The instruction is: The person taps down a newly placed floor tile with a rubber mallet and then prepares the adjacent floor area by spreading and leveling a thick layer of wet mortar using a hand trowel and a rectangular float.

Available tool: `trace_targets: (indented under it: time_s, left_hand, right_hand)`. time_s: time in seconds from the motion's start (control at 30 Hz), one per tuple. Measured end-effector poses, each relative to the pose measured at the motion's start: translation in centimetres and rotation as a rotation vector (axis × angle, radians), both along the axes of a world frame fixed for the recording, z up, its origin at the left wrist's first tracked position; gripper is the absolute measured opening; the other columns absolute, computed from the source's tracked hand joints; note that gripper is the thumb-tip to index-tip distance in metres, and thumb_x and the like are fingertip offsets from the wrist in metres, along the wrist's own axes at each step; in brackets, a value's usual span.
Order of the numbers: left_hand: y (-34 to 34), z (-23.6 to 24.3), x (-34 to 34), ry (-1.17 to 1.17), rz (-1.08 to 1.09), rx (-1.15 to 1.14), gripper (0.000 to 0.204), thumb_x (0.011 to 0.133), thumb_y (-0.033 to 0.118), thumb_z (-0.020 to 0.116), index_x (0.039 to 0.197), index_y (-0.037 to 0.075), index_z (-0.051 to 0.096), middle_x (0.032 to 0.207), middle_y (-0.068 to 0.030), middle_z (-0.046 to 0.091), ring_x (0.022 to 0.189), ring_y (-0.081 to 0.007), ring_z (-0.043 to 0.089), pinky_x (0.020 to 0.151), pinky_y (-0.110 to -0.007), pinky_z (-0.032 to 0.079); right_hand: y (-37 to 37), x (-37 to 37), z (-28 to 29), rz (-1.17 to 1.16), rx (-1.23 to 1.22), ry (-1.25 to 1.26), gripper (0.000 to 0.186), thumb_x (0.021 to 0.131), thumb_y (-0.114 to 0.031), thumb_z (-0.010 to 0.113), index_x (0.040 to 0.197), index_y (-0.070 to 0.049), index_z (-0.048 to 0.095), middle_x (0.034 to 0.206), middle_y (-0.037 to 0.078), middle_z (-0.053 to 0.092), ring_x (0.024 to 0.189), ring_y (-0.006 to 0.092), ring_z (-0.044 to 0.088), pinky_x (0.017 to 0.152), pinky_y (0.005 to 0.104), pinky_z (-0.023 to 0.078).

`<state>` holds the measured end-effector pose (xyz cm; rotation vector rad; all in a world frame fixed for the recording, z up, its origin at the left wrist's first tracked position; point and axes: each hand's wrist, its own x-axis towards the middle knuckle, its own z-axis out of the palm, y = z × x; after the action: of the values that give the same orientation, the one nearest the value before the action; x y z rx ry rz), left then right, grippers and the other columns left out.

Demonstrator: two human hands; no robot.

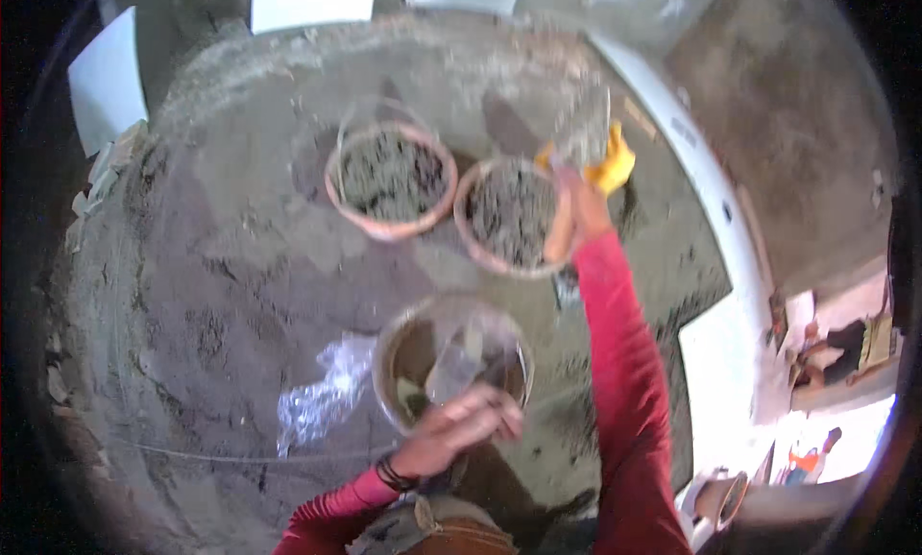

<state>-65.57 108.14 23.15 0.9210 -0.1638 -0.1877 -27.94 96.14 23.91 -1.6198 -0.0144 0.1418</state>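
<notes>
Trowel (586,128) with a flat grey blade and a tan handle is pointing toward the far side of the scene, just beyond the right rim of a round pinkish bucket (507,267) full of dark grey mortar (511,209). The right hand (581,207), reaching out from a red sleeve (629,363), is closing firmly around its handle. A bright yellow, soft-looking object (615,163) is showing behind the blade; blur is hiding what it is.

To the left of that bucket, a second pinkish bucket (392,230) is standing close by, holding more lumpy grey mortar, its thin handle rising over the far rim. Nearer, a wider grey-rimmed bucket (382,363) is holding brownish liquid and a translucent plastic container (469,361). The left hand (471,425), wearing a dark band (394,475) at the wrist, is hovering over the near rim; its fingers are blurring, so I cannot tell whether they are gripping anything.

A crumpled clear plastic bag (328,392) is lying left of this bucket on the rough grey floor (250,296). White panels (313,3) are standing along the far edge, and at far right a person in orange (812,462) is appearing in a bright opening.
</notes>
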Motion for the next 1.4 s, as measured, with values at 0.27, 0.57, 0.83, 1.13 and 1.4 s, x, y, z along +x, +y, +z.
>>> trace_targets:
  time_s: [0.27, 0.57, 0.83, 1.13, 1.4]
  left_hand:
    - [-10.6, -4.3, 3.9, 0.328, -0.539, -0.314, 0.068, 0.098, 0.06, 0.042, 0.144, 0.01, 0.039, 0.135, -0.0094, 0.054, 0.12, -0.0235, 0.055, 0.099, -0.042, 0.045]
    - [-25.2, -10.6, 0.5, 0.981, -0.6, -1.071, 0.061, 0.098, 0.062, 0.036, 0.131, 0.013, 0.051, 0.133, -0.0143, 0.057, 0.119, -0.03, 0.058, 0.1, -0.05, 0.048]
    - [-33.1, -16.0, -4.1, 1.156, -0.852, -1.062, 0.047, 0.103, 0.043, 0.041, 0.135, 0.01, 0.05, 0.136, -0.013, 0.055, 0.127, -0.0295, 0.051, 0.11, -0.049, 0.04]
    - [-36.4, -9.2, 1.9, 0.53, -0.706, -0.118, 0.067, 0.099, 0.058, 0.04, 0.144, 0.008, 0.042, 0.143, -0.0107, 0.05, 0.129, -0.0254, 0.05, 0.11, -0.041, 0.042]
    - [-41.1, 1.6, 4.0, -0.08, -0.498, 0.869, 0.065, 0.097, 0.049, 0.055, 0.137, -0.002, 0.049, 0.136, -0.0157, 0.053, 0.122, -0.0234, 0.054, 0.105, -0.036, 0.041]
  right_hand:
    - [-1.7, -2.1, 5.6, 0.066, -0.569, -0.332, 0.029, 0.096, -0.017, 0.052, 0.121, -0.008, 0.063, 0.112, 0.009, 0.07, 0.101, 0.0195, 0.066, 0.084, 0.0342, 0.052]
    - [-18.7, -21.4, 18.8, 0.245, -0.272, -0.054, 0.032, 0.098, -0.024, 0.052, 0.122, -0.005, 0.059, 0.11, 0.01, 0.066, 0.095, 0.0182, 0.065, 0.08, 0.0318, 0.054]
    - [-28.9, -38.6, 24.4, -0.146, 0.036, 0.058, 0.037, 0.099, -0.03, 0.052, 0.123, -0.003, 0.056, 0.107, 0.011, 0.062, 0.089, 0.0171, 0.064, 0.077, 0.0297, 0.055]
    - [-44.1, -52.2, 8.5, -0.788, -0.31, 0.059, 0.027, 0.09, -0.02, 0.063, 0.101, 0.005, 0.069, 0.085, 0.006, 0.068, 0.072, 0.0118, 0.06, 0.065, 0.0287, 0.049]
    - [-52.0, -53.1, -2.1, -1.091, 0.342, 0.008, 0.033, 0.094, -0.027, 0.062, 0.103, 0.005, 0.067, 0.098, 0.012, 0.069, 0.08, 0.0163, 0.066, 0.069, 0.0306, 0.054]
